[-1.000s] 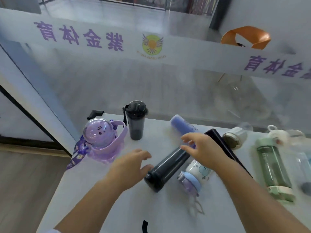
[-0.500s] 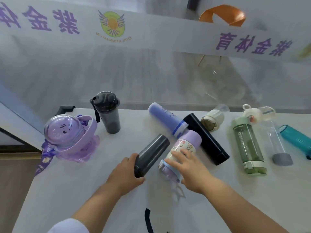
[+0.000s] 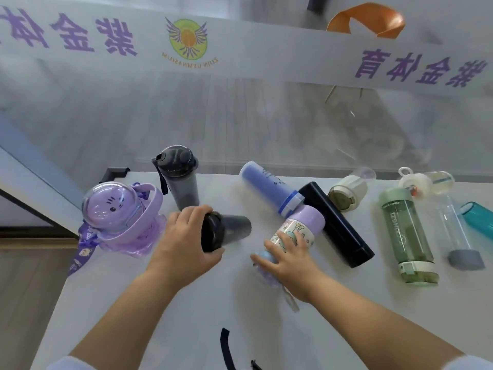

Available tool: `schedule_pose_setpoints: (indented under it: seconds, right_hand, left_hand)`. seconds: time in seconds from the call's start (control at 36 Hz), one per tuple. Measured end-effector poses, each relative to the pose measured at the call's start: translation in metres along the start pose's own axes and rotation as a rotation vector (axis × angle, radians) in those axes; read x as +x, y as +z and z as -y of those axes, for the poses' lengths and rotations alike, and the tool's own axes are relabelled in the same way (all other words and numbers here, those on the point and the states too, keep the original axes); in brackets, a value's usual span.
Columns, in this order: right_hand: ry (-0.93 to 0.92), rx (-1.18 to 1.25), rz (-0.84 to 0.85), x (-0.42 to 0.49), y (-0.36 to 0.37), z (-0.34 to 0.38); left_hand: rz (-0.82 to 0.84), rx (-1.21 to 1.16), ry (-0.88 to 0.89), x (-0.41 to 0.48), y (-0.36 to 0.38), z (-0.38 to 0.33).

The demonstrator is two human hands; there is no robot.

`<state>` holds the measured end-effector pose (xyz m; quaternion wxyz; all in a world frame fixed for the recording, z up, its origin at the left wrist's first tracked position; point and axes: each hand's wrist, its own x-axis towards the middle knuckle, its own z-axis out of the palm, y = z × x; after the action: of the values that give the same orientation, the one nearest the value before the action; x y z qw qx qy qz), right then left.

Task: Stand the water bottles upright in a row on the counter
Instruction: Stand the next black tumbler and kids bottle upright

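Note:
My left hand point(image 3: 186, 241) grips the cap end of a dark grey bottle point(image 3: 232, 231), lifted and tilted off the white counter point(image 3: 160, 303). My right hand point(image 3: 286, 259) is closed over a lilac cartoon-print bottle point(image 3: 301, 228) lying on its side. Two bottles stand upright at the left: a purple cat-dome bottle point(image 3: 117, 209) and a smoky black tumbler point(image 3: 180, 177). Lying flat are a blue bottle point(image 3: 266, 186), a long black flask point(image 3: 336, 222), a cream bottle point(image 3: 346, 189), a green bottle point(image 3: 405, 233), a clear bottle point(image 3: 453, 225) and a teal bottle point(image 3: 477, 217).
A glass wall with a white banner point(image 3: 240, 46) rises right behind the counter. The counter's left edge drops to a wood floor point(image 3: 26, 303). A black strap point(image 3: 226, 348) lies near the front edge.
My left hand has raised the dark grey bottle's cap end and swung it toward upright. My right hand has closed further over the lilac bottle. The view has shifted slightly.

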<state>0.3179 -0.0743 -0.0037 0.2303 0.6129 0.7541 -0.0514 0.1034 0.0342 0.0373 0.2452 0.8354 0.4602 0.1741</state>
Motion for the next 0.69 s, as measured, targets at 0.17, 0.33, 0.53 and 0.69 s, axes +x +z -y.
schedule_pose_setpoints:
  seconds: [0.17, 0.33, 0.53, 0.69]
  right_hand:
    - [0.076, -0.125, -0.106, 0.01, 0.006, -0.002]
    - [0.215, 0.047, -0.219, 0.01, 0.002, -0.004]
    - [0.336, 0.308, -0.453, -0.007, -0.013, -0.022]
    - [0.476, 0.988, -0.67, -0.026, -0.021, -0.042]
  left_hand:
    - [-0.015, 0.065, 0.079, 0.011, -0.015, -0.007]
    - [0.003, 0.033, 0.086, 0.021, -0.018, -0.009]
    - [0.012, 0.043, 0.142, 0.028, -0.018, -0.012]
    - [0.044, 0.049, 0.168, 0.029, -0.014, -0.015]
